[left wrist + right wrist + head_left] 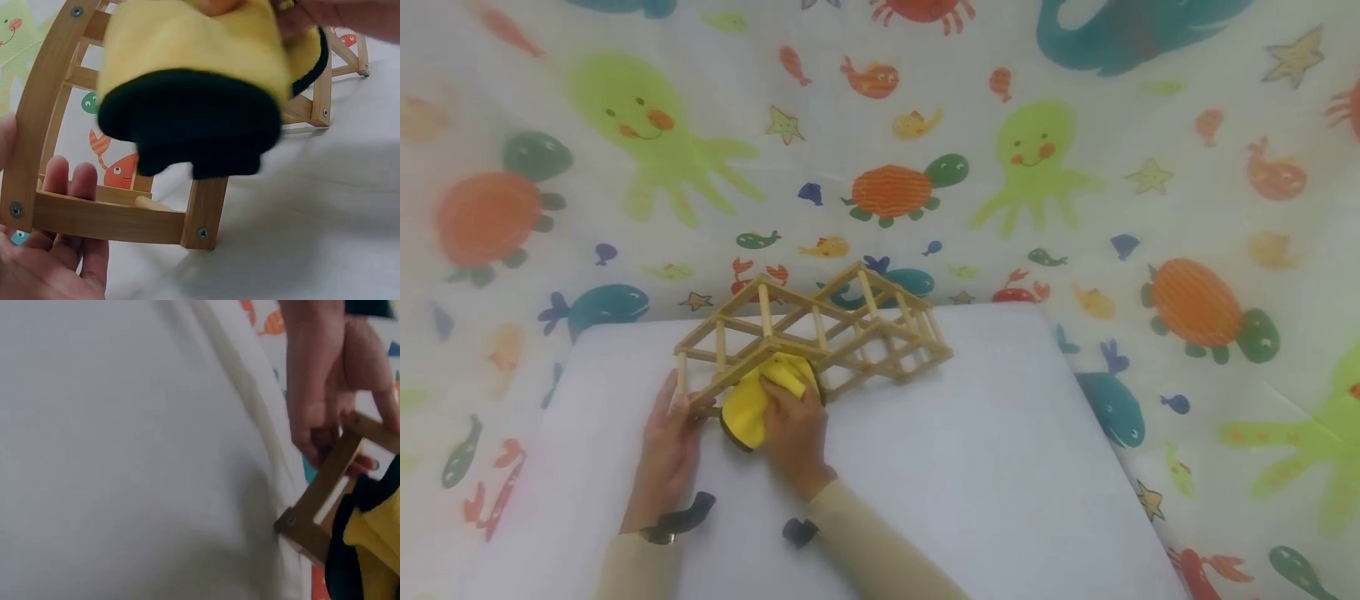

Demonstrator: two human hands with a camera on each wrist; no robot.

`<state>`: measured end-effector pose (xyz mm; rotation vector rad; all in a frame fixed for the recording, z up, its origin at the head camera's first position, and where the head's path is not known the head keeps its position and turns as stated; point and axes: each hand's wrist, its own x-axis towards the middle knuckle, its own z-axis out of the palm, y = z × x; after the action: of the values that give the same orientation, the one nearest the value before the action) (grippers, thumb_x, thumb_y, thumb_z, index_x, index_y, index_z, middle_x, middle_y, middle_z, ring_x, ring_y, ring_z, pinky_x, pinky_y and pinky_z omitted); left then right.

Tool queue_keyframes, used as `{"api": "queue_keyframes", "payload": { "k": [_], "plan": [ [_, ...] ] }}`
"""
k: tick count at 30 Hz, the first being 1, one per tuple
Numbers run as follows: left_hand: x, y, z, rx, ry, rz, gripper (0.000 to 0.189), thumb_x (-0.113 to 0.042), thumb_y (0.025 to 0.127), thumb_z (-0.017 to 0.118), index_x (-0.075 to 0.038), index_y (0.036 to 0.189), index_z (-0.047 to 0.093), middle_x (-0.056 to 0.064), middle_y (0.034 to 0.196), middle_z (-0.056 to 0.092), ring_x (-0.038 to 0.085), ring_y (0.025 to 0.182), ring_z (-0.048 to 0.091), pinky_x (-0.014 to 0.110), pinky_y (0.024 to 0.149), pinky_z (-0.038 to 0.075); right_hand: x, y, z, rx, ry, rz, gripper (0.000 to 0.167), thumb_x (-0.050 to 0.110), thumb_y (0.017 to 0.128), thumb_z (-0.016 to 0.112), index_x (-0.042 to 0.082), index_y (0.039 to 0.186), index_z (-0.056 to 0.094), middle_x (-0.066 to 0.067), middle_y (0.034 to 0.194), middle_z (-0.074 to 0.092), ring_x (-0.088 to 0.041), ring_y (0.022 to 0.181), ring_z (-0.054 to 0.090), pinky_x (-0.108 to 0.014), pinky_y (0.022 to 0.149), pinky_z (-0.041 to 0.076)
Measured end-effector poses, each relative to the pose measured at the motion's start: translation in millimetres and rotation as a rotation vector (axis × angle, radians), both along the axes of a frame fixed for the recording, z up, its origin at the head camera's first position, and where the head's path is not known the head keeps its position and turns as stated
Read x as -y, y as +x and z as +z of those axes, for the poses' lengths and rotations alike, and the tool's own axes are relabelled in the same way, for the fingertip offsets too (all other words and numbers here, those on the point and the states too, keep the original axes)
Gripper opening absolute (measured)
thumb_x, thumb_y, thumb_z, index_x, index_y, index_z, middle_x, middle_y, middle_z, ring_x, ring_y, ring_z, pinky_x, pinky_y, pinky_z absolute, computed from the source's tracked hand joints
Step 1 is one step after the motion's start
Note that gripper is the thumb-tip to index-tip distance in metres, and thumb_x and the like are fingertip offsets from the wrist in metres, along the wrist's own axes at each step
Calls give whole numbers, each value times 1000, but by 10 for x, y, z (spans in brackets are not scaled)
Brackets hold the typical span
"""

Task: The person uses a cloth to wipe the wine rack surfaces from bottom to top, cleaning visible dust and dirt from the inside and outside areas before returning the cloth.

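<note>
A light wooden rack (765,310) with slatted, zigzag sides stands tilted on the white table. My left hand (666,454) grips its near left end; in the left wrist view the fingers (83,181) curl round a short crossbar (112,220) and the thumb lies by the side rail. A yellow cloth (747,417) with dark edging is bunched in my right hand (797,437), which pinches it against the rack's front rail. Close up, the cloth (187,50) hangs over the frame and hides part of it. In the right wrist view, the cloth (378,544) shows beside a rack corner.
The white tabletop (985,433) spreads to the right of the rack. Behind and around it hangs a curtain (970,133) printed with sea animals. Dark straps (681,518) circle both wrists at the beige sleeves (880,546).
</note>
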<state>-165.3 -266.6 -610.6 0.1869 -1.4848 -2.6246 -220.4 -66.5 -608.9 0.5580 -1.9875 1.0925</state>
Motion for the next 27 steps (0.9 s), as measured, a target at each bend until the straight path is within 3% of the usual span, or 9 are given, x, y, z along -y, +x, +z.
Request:
{"api": "queue_keyframes", "payload": {
  "k": [3, 5, 7, 11, 13, 17, 20, 24, 27],
  "plan": [
    [9, -9, 29, 56, -83, -4, 72, -31, 111, 54, -41, 170, 14, 13, 170, 32, -1, 133, 58, 24, 118, 36, -89, -32, -121, 25, 48, -64, 30, -3, 78, 77, 14, 101, 85, -6, 92, 78, -16, 85, 75, -21, 77, 63],
    [35, -18, 45, 90, -127, -4, 71, -37, 110, 55, -46, 169, 16, 11, 178, 13, -3, 136, 56, 29, 121, 28, -169, -13, -173, 36, 23, -92, 22, -4, 76, 77, 12, 90, 83, -4, 84, 75, -16, 76, 72, -21, 70, 61],
    [60, -25, 66, 91, -103, -3, 71, -37, 110, 55, -46, 168, 16, 8, 180, 8, -2, 136, 55, 32, 124, 24, -241, 19, -227, 58, -21, -101, 17, -5, 74, 76, 10, 82, 79, -4, 79, 73, -16, 70, 68, -22, 65, 59],
    [103, -25, 96, 131, -151, 10, 72, -40, 109, 56, -46, 168, 16, 7, 181, 6, -3, 135, 55, 30, 121, 28, -325, 124, -209, 45, -110, -87, 23, -7, 73, 76, 11, 85, 81, -6, 86, 73, -17, 76, 70, -24, 71, 60],
    [124, -26, 111, 163, -186, 26, 73, -40, 109, 58, -45, 169, 17, 7, 181, 7, -3, 134, 55, 28, 120, 31, -313, 175, -125, -16, -139, -54, 29, -8, 73, 76, 11, 93, 83, -7, 89, 74, -18, 80, 72, -25, 74, 62],
    [157, -36, 150, 261, -347, 81, 72, -45, 107, 60, -39, 169, 23, 12, 175, 26, -4, 128, 56, 19, 114, 43, -195, 204, 91, -168, -156, 31, 40, -11, 73, 76, 8, 108, 83, -12, 96, 74, -20, 83, 72, -23, 77, 63],
    [189, -36, 200, 348, -614, 100, 70, -51, 108, 55, -32, 169, 28, 14, 164, 45, 1, 128, 58, 16, 106, 51, -56, 175, 227, -229, -94, 74, 43, -9, 75, 75, 9, 113, 82, -12, 99, 73, -18, 84, 70, -18, 79, 62],
    [302, -51, 377, 387, -976, 81, 66, -53, 110, 48, -23, 167, 34, 17, 157, 56, 28, 138, 59, 43, 111, 56, 105, 141, 322, -248, 9, 104, 44, -5, 77, 76, 12, 117, 82, -9, 101, 73, -17, 89, 70, -16, 85, 60],
    [403, -149, 654, 335, -1096, 43, 68, -57, 109, 47, -23, 167, 35, 18, 160, 53, 45, 147, 48, 69, 112, 46, 172, 123, 341, -250, 53, 111, 45, -3, 78, 77, 12, 120, 81, -8, 103, 74, -17, 93, 70, -16, 88, 58]
  ]
}}
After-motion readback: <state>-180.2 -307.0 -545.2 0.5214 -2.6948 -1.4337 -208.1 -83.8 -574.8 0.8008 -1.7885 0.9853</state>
